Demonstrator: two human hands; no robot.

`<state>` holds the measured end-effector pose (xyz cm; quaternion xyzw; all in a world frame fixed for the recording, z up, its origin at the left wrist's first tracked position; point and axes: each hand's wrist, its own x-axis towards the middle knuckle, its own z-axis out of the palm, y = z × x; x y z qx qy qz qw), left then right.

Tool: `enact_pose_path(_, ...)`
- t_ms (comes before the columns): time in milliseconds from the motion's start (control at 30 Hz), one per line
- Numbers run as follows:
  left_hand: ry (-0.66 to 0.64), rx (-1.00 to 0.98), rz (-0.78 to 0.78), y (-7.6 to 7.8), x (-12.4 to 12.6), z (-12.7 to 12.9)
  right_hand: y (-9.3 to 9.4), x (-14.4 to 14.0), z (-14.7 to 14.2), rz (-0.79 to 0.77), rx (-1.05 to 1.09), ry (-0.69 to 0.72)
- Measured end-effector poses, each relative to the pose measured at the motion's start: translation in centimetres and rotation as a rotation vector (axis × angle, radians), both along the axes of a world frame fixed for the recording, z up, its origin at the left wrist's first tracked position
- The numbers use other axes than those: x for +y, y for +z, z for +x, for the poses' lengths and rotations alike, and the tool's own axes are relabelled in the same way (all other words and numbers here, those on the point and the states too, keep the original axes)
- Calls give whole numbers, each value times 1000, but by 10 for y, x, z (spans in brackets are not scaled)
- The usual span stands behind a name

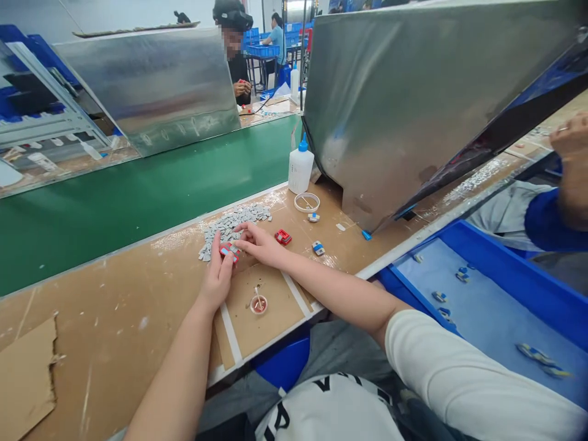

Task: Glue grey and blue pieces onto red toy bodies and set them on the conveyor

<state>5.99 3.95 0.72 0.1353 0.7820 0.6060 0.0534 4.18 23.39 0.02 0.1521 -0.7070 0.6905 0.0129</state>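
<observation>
Between the thumb and fingers of my left hand point(217, 278) is a small red plastic part point(235, 258) with light blue and grey on its face. My right hand point(261, 245) reaches in from the right, its thumb and fingertips pinched together at the top of that part. Whatever sits in the pinch is too small to make out. Just behind both hands spreads a pile of small grey pieces point(241, 215). A second red part point(283, 237) lies on the table right of my right hand.
Near me stands a small cup of reddish liquid point(258, 304) with a stick in it. Two blue-and-white parts point(318, 248), a white ring point(307, 203) and a white squeeze bottle point(301, 168) are farther right. A metal panel point(404, 104) rises beside a blue tray point(496, 294). Other people sit nearby.
</observation>
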Motion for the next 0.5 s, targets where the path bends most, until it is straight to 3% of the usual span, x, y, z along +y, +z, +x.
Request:
enact_pose_path(67, -8, 60, -96, 6, -5, 0, 1, 4, -2, -109, -47, 26)
enact_pose_path(133, -33, 119, -170, 11, -9, -1, 3, 7, -2, -120, -44, 64)
enact_pose_path(267, -52, 246, -242, 15, -13, -3, 12, 11, 6, 45, 66, 150)
enact_pose_path(400, 86, 331, -257, 9, -18, -2, 22, 13, 15, 69, 136, 189)
enact_pose_path(500, 181, 415, -257, 7, -24, 1, 26, 17, 17, 256, 269, 161)
